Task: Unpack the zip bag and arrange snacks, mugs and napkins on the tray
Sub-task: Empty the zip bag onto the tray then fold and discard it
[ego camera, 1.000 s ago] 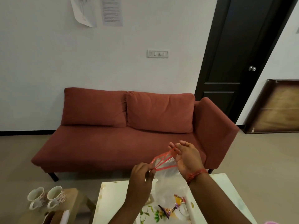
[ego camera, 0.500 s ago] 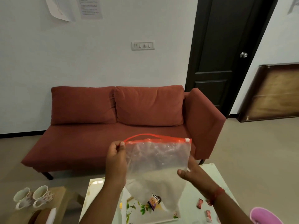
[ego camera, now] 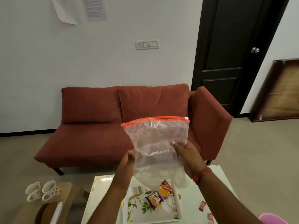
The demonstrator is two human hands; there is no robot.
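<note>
Nearest us, at the lower right edge, we see a pink rounded object (ego camera: pixel 273 219), only partly in view. On the white bench (ego camera: pixel 223 188) in front of us lies a white tray (ego camera: pixel 127 212) with a leaf print, and on it sit two snack packets: a dark peanut packet (ego camera: pixel 153 200) and a yellow and red packet (ego camera: pixel 165 189) just beside it. Two small red sweets (ego camera: pixel 202 208) lie on the bare bench to the right of the tray, apart from it.

Above the tray we hold the clear zip bag (ego camera: pixel 157 146) up with both hands, its red zip strip at the top and its lower end hanging close over the packets. Our left hand (ego camera: pixel 127 162) closes its grip on the bag's left edge, and our right hand (ego camera: pixel 188 155) clamps the right side, thumb pressed on the plastic. The bag looks empty, though the crumpled plastic makes this hard to judge.

To the left, on a low wooden stool (ego camera: pixel 64 189), stand two floral mugs (ego camera: pixel 42 189), touching each other.

Beyond the bench stands a red sofa (ego camera: pixel 100 126) against a white wall with a switch plate (ego camera: pixel 147 44) and taped papers (ego camera: pixel 95 8). A dark door (ego camera: pixel 229 50) is at the right.

Against half a second ago, both hands have moved lower on the bag, the left one off the zip corner, and the yellow and red packet now lies beside the peanut packet under the bag.
</note>
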